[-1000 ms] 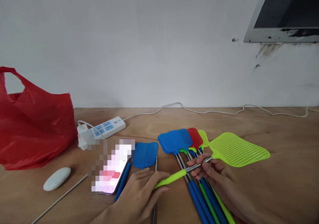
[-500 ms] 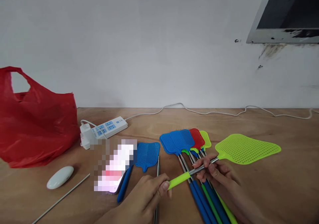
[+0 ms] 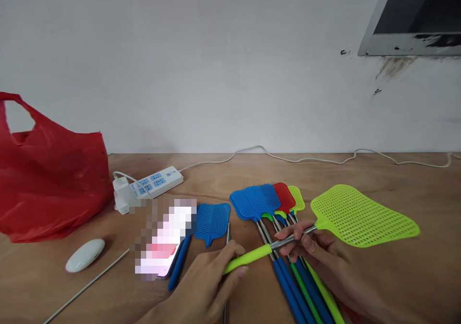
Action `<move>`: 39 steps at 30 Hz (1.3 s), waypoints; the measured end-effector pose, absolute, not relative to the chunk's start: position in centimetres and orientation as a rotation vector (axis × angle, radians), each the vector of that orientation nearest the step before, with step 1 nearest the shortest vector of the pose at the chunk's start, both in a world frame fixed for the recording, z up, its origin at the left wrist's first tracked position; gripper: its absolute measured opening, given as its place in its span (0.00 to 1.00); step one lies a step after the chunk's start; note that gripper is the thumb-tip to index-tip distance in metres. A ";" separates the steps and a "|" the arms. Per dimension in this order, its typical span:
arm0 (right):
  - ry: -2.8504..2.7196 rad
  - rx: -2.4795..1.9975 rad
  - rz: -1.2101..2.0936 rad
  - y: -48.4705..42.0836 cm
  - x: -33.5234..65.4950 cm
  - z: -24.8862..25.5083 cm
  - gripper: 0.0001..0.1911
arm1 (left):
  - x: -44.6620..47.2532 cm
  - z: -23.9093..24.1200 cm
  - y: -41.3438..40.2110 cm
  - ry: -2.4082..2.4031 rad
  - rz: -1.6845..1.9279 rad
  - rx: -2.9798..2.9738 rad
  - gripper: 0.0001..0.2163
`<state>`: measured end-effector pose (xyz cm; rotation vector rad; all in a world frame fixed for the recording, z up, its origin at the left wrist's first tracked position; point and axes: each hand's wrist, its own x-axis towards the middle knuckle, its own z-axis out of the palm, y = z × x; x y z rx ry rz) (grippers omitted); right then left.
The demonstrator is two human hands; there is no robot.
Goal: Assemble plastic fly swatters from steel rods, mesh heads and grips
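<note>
I hold a lime-green fly swatter [image 3: 360, 216] across the wooden table [image 3: 414, 276] with both hands. My left hand [image 3: 207, 285] is closed round the end of its green handle. My right hand [image 3: 313, 249] pinches its metal shaft just behind the mesh head, which tilts up to the right. Under the shaft lies a row of several finished fly swatters [image 3: 268, 201] with blue, red and green heads, their handles running toward me. A loose blue swatter head [image 3: 212, 222] lies left of them, beside a bare metal rod [image 3: 226, 237] and a blue handle [image 3: 178, 266].
A phone with a lit screen [image 3: 163, 247] lies left of my left hand. Farther left are a white oval object [image 3: 85, 255], a thin metal rod [image 3: 86, 285], a white and blue power strip [image 3: 147, 185] with its cable, and a red plastic bag [image 3: 50, 180].
The green handle end first slid right to my left fingertips, then moved back into my left hand. The mesh head swung a little farther right and higher.
</note>
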<state>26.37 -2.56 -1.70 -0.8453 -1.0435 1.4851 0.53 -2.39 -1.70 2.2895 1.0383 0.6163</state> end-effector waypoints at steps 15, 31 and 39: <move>-0.820 -0.779 1.354 -0.5 28.1 -0.9 0.09 | -0.5 1.1 -0.9 0.851 0.340 1.347 0.24; -0.945 -0.931 1.426 -1.3 26.3 -1.9 0.18 | -0.4 -0.7 -0.7 1.837 0.299 2.454 0.20; -1.028 -0.986 1.427 -1.4 26.6 -2.3 0.18 | -1.8 0.0 0.3 2.222 -0.128 2.622 0.17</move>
